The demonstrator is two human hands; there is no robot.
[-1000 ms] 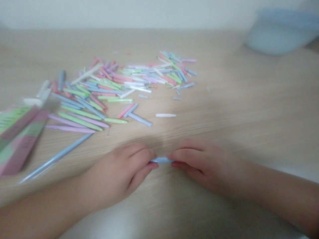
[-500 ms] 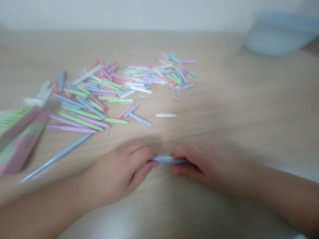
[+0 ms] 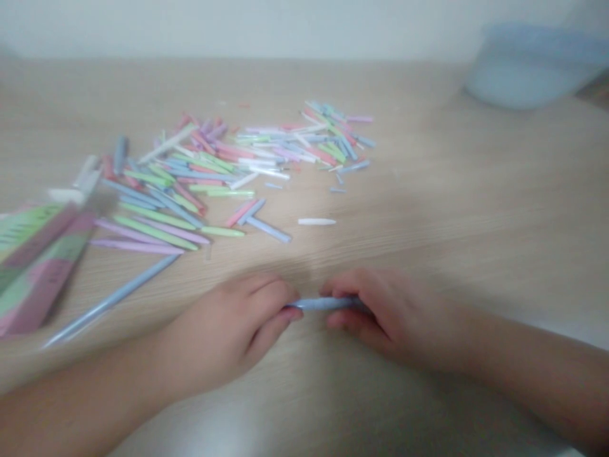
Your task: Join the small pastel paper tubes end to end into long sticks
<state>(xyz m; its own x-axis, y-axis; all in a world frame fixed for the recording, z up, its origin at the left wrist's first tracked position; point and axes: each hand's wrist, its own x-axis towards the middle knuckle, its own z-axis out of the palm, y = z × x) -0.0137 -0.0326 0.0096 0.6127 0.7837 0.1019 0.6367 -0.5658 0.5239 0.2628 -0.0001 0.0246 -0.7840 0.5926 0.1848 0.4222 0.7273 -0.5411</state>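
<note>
Blue pen (image 3: 323,304), ends hidden w/in hands (image 3: 247,320)

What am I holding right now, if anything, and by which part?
A blue pen: the left hand pinches its left end; the right hand surrounds the other end, but whether it grips is unclear.

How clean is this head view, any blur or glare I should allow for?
Head view: soft all over; lettering on the boxes unreadable; pale glare on the table at bottom and right edge; shadows around both hands, left and right.
</note>
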